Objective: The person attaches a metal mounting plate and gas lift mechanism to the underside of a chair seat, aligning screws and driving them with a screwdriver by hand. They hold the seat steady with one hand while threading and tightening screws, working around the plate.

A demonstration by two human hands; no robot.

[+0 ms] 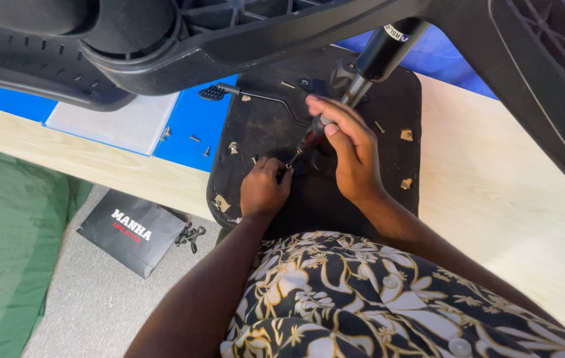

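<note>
An upturned black chair seat (pixel 388 99) lies on the wooden table (pixel 494 192), underside up, with a gas cylinder (pixel 378 56) rising from its mechanism. My right hand (pixel 349 149) is shut on a red-and-black screwdriver (pixel 309 140), its tip angled down-left onto the seat's underside. My left hand (pixel 264 189) pinches at the spot where the tip meets the seat; what is between its fingers is hidden. A black lever (pixel 256 96) with a paddle end lies across the seat's far left part.
The black star base (pixel 242 33) of the chair looms overhead, across the top and right. A blue folder with a white sheet (pixel 123 122) and loose screws (pixel 196 139) lie to the left. On the grey floor lie a black bag (pixel 133 232) and green fabric (pixel 10 225).
</note>
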